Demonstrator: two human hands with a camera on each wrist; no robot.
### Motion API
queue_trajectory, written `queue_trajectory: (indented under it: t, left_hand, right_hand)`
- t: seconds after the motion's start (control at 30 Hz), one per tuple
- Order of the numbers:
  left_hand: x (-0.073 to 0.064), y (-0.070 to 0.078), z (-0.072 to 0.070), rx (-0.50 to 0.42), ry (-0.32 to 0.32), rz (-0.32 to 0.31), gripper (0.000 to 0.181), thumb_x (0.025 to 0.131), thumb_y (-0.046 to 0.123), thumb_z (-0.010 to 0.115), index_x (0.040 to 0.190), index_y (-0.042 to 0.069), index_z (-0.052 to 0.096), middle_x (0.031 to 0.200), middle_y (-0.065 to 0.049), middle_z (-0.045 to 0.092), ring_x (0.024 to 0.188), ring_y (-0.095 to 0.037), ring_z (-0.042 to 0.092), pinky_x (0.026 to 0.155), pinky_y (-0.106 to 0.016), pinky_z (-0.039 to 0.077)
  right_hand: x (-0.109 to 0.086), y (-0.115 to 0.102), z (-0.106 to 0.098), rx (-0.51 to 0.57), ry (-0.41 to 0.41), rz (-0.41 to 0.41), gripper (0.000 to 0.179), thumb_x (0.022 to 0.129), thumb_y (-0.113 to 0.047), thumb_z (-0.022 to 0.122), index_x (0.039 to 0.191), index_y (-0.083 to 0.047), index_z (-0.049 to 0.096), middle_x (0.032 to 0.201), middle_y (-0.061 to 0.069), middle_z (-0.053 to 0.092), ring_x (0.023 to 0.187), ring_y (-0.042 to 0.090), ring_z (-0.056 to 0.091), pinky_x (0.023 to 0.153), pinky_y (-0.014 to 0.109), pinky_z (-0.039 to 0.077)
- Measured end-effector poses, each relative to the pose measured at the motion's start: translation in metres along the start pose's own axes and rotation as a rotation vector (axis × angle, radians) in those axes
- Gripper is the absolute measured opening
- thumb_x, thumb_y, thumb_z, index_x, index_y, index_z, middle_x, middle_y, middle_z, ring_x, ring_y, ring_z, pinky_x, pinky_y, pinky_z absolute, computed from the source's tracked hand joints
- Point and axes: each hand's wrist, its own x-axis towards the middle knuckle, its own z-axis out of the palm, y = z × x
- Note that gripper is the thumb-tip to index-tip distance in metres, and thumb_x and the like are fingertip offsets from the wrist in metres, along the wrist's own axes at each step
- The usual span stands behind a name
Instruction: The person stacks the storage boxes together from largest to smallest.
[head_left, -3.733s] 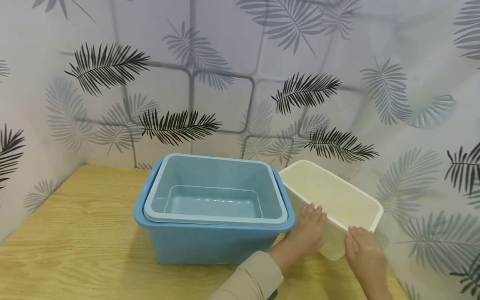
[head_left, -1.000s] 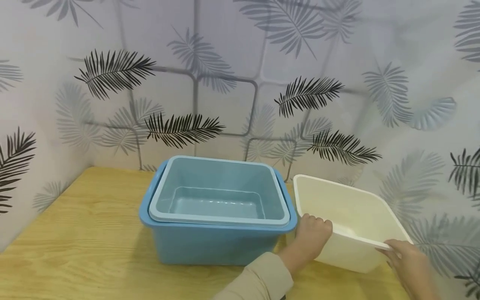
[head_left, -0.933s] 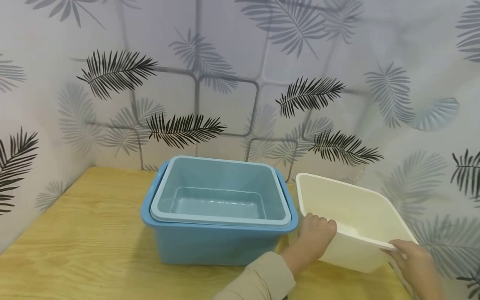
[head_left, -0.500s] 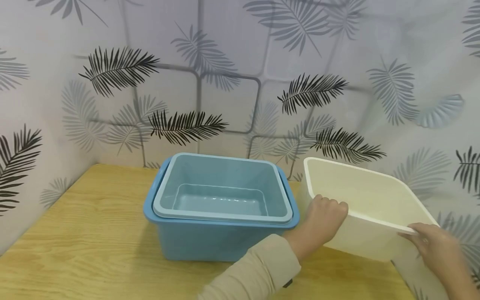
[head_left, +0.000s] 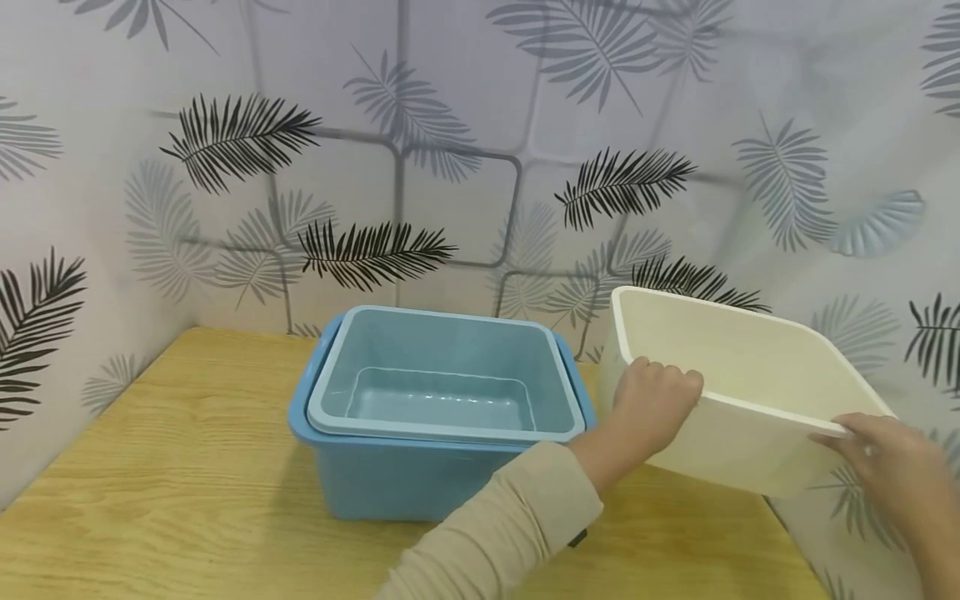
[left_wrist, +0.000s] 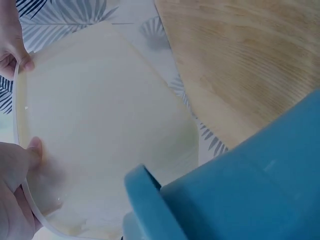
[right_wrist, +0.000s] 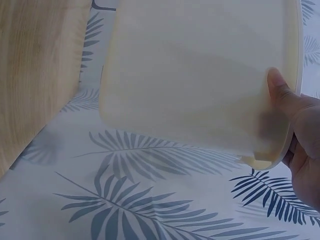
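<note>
A cream plastic bin [head_left: 742, 433] is held up at the right of the table, tilted, its opening facing up in the head view. My left hand [head_left: 656, 408] grips its near rim towards the left corner, fingers curled over the edge and thumb on the outer wall in the left wrist view. At the near right corner my right hand [head_left: 888, 458] pinches the same rim; the right wrist view shows its thumb [right_wrist: 280, 92] pressed on the outer wall. Left of the bin, a light blue bin [head_left: 442, 404] sits nested inside a larger blue bin [head_left: 382, 483].
The blue bins stand on a wooden table [head_left: 172, 450], close beside my left forearm. A leaf-patterned cloth [head_left: 465, 150] hangs behind the table and along its right side. A small dark object [head_left: 577, 538] shows under my left sleeve.
The cream bin has risen and shifted to the right, with both hands on its rim. My right hand has moved outward to the right corner. The blue bins stay in place.
</note>
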Motion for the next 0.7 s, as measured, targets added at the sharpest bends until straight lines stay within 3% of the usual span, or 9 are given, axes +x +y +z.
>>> queue_trajectory:
  t: [0.13,0.3,0.47,0.53,0.7]
  left_hand:
    - [0.003,-0.005,-0.006,-0.001,-0.008,-0.005,0.018,0.092,0.040,0.053,0.082,0.027,0.061,0.070,0.015,0.062,0.056,0.001,0.046,0.050,-0.015,0.030]
    - [0.008,-0.012,-0.012,-0.007,-0.019,-0.006,0.019,0.092,0.042,0.052,0.088,0.028,0.063,0.074,0.016,0.064,0.059,0.002,0.049,0.051,-0.014,0.033]
    - [0.014,-0.023,-0.022,-0.035,-0.058,-0.018,0.019,0.091,0.043,0.051,0.095,0.028,0.063,0.081,0.017,0.066,0.065,0.003,0.053,0.055,-0.013,0.035]
    - [0.016,-0.027,-0.026,-0.048,-0.055,-0.019,0.019,0.091,0.042,0.051,0.096,0.028,0.063,0.082,0.017,0.067,0.065,0.003,0.054,0.055,-0.013,0.035]
    - [0.019,-0.035,-0.037,-0.066,-0.032,-0.018,0.019,0.092,0.041,0.050,0.096,0.027,0.064,0.083,0.016,0.067,0.068,0.003,0.056,0.056,-0.013,0.036]
  right_hand:
    - [0.008,-0.002,-0.005,-0.013,0.005,0.005,0.033,0.078,-0.028,0.069,0.075,0.005,0.066,0.072,0.025,0.065,0.064,0.044,0.057,0.059,0.038,0.041]
    - [0.017,-0.007,-0.010,-0.018,0.014,0.011,0.041,0.083,-0.035,0.063,0.076,0.006,0.065,0.074,0.029,0.063,0.066,0.047,0.057,0.059,0.043,0.041]
    - [0.028,-0.013,-0.017,-0.010,0.053,-0.025,0.047,0.083,-0.042,0.061,0.077,0.004,0.065,0.071,0.029,0.063,0.063,0.047,0.056,0.053,0.033,0.040]
    - [0.034,-0.015,-0.019,-0.008,0.083,-0.068,0.056,0.083,-0.050,0.055,0.076,0.004,0.065,0.068,0.029,0.063,0.059,0.046,0.055,0.048,0.028,0.037]
    - [0.046,-0.019,-0.024,-0.020,0.149,-0.147,0.081,0.080,-0.066,0.032,0.073,0.008,0.064,0.065,0.031,0.061,0.051,0.046,0.053,0.043,0.028,0.036]
